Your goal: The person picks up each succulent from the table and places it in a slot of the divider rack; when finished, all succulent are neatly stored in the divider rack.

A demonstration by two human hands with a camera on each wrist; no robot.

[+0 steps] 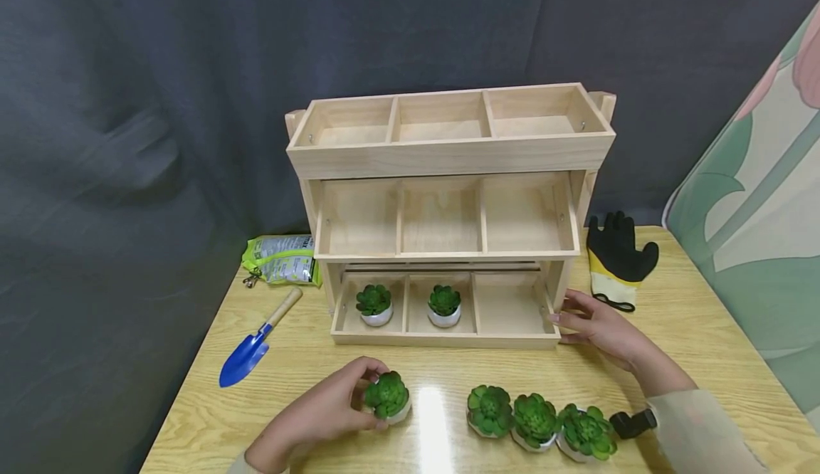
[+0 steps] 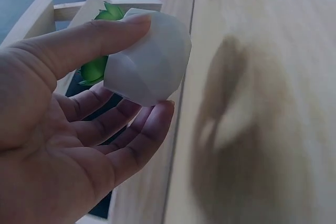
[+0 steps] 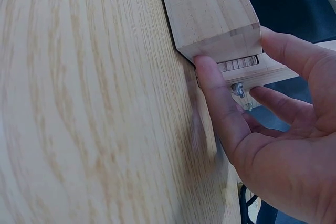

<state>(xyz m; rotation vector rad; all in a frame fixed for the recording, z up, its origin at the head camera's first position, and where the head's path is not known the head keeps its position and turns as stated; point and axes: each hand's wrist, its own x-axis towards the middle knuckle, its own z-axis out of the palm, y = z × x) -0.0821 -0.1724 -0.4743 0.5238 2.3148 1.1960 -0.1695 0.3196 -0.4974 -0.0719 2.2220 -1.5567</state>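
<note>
My left hand (image 1: 333,403) holds a potted succulent (image 1: 387,395) over the table, in front of the wooden plant stand (image 1: 448,159). In the left wrist view, thumb and fingers grip its white faceted pot (image 2: 152,59). At the stand's lower right end, my right hand (image 1: 602,328) grips the corner of the bottom box. The right wrist view shows the thumb (image 3: 210,74) at that box corner (image 3: 215,14) and the other fingers round its end. Two succulents, one left (image 1: 374,304) and one in the middle (image 1: 444,305), stand in the bottom tier's compartments.
Three potted succulents, left (image 1: 490,411), middle (image 1: 535,420) and right (image 1: 586,433), line the front of the table (image 1: 192,431). A blue trowel (image 1: 245,357) and a green bag (image 1: 282,259) lie left of the stand. A black and yellow glove (image 1: 618,257) lies at right.
</note>
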